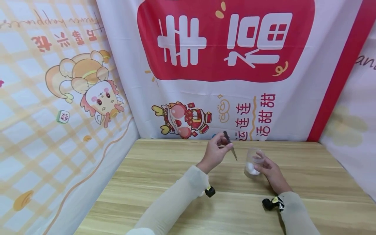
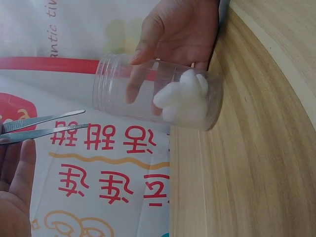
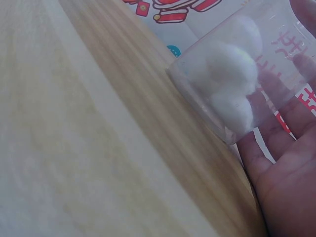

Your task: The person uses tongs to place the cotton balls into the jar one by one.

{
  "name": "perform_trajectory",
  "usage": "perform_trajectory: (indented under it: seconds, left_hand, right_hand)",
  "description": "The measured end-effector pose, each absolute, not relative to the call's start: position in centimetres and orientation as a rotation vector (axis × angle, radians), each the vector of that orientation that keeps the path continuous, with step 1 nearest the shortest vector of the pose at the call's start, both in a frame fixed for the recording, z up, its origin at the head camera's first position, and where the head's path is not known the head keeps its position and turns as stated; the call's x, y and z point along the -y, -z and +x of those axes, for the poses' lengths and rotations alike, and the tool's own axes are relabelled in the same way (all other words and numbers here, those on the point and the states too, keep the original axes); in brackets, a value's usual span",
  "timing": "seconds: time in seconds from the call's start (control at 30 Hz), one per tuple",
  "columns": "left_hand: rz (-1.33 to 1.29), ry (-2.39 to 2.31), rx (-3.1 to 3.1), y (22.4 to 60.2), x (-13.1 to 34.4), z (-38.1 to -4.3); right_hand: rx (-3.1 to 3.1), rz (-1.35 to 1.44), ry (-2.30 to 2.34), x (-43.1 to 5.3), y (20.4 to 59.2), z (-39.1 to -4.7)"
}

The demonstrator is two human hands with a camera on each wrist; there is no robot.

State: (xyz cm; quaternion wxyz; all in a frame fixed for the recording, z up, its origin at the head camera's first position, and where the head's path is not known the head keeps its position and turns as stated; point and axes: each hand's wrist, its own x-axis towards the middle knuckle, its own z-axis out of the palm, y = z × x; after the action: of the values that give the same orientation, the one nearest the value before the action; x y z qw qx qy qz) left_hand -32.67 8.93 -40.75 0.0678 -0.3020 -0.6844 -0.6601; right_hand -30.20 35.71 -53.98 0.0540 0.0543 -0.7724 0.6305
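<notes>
My left hand (image 1: pixel 213 153) pinches a pair of metal tweezers (image 1: pixel 233 152) above the table. Their tips point down and lie to the left of the jar. In the left wrist view the tweezers (image 2: pixel 44 119) have their two tips apart and nothing between them. My right hand (image 1: pixel 274 173) grips a clear plastic jar (image 1: pixel 255 152), thumb on one side and fingers round the other. The jar's mouth is uncovered. Several white cotton balls (image 2: pixel 182 96) lie bunched at its bottom, also visible through the wall in the right wrist view.
A wood-grain table (image 1: pixel 164 163) lies under both hands. Behind it hangs a white and red printed cloth (image 1: pixel 182 89), with a checked cloth (image 1: pixel 35 98) at the left. Black wrist cameras (image 1: pixel 210 192) sit on both sleeves.
</notes>
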Motion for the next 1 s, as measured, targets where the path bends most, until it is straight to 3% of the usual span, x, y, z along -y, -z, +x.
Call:
perform_trajectory:
  seconds: [0.27, 1.0]
  left_hand:
    - [-0.911, 1.971, 2.093, 42.8, -8.3, -34.2]
    - [-0.960, 1.905, 2.107, 43.9, -4.8, -33.6]
  right_hand:
    - [2.314, 0.170, -1.931, -35.8, 54.0, -30.1]
    - [2.304, 0.172, -1.949, -35.5, 53.8, -30.1]
